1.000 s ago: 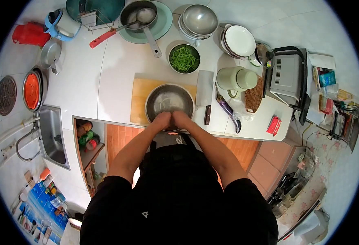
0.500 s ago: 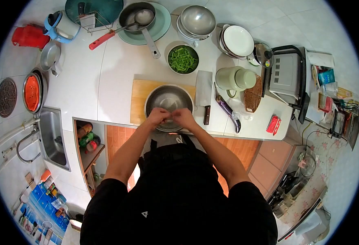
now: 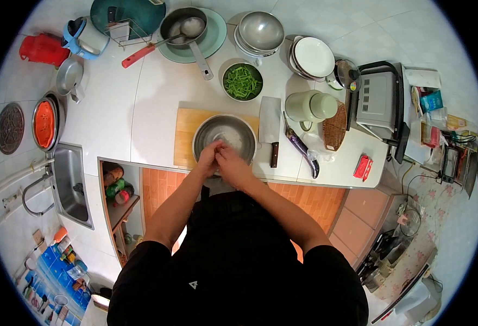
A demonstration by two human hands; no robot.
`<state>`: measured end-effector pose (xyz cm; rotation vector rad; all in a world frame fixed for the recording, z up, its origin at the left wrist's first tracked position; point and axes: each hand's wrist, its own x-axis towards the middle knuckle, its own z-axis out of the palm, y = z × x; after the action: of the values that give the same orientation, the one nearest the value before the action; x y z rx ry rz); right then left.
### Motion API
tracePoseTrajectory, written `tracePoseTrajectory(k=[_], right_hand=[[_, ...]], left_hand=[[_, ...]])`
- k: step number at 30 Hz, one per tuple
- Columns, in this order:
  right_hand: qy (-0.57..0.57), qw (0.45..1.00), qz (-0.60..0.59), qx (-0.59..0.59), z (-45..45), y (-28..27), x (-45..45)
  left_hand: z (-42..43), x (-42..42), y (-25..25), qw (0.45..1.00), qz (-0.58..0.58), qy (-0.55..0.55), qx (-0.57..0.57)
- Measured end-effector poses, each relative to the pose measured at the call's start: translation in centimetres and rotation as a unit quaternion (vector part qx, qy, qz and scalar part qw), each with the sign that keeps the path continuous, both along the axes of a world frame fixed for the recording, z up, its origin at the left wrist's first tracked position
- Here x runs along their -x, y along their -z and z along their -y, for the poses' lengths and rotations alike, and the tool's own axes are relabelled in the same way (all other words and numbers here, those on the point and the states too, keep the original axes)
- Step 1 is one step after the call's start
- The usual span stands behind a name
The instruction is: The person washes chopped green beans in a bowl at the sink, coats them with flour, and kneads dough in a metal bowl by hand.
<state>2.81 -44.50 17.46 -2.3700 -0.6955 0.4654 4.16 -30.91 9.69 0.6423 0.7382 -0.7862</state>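
Note:
A steel bowl (image 3: 245,142) stands on a wooden cutting board (image 3: 184,136), with a pale, whitish patch in its bottom. Over the bowl's near side, my left hand (image 3: 208,156) and my right hand (image 3: 232,164) are pressed together, fingertips touching. The fingers of both look curled and closed. Anything between them is hidden or too small to name. To the right of the board lies a cleaver (image 3: 270,122) with a dark handle. Behind the board, cut green vegetable pieces (image 3: 243,82) fill a second metal bowl (image 3: 226,91).
An eggplant (image 3: 300,146), a green thermos-like jug (image 3: 304,106), a wicker basket (image 3: 334,127) and a red packet (image 3: 363,167) occupy the counter's right side. Stacked bowls (image 3: 262,31), plates (image 3: 314,56) and a saucepan (image 3: 183,24) line the back. At left is a sink (image 3: 71,174).
My hands were slightly apart over the bowl; now they meet. My right hand has come left and nearer my body. The bowl and board stay in place.

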Motion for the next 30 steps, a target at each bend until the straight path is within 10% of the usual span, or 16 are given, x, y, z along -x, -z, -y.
tracePoseTrajectory(k=[13,19,22,24,30], right_hand=[[-0.031,0.994,0.085,-0.066,0.6,-2.5,-0.1],[0.184,0.962,0.049,-0.197,1.9,-1.7,-0.2],[0.374,0.869,-0.201,-0.253,2.2,0.0,0.0],[0.463,0.645,-0.400,-0.457,1.6,1.1,-0.1],[0.460,0.476,-0.495,-0.563,0.0,1.6,-0.3]], left_hand=[[-0.5,-0.2,-1.4,0.990,0.016,-0.108,0.087],[-1.0,-0.4,-2.2,0.983,0.043,-0.160,0.081],[-0.8,-0.5,-2.9,0.972,0.060,-0.182,0.132],[-0.4,-0.7,-3.0,0.965,0.038,-0.224,0.134],[1.5,-1.1,-5.9,0.976,0.106,-0.190,-0.012]])
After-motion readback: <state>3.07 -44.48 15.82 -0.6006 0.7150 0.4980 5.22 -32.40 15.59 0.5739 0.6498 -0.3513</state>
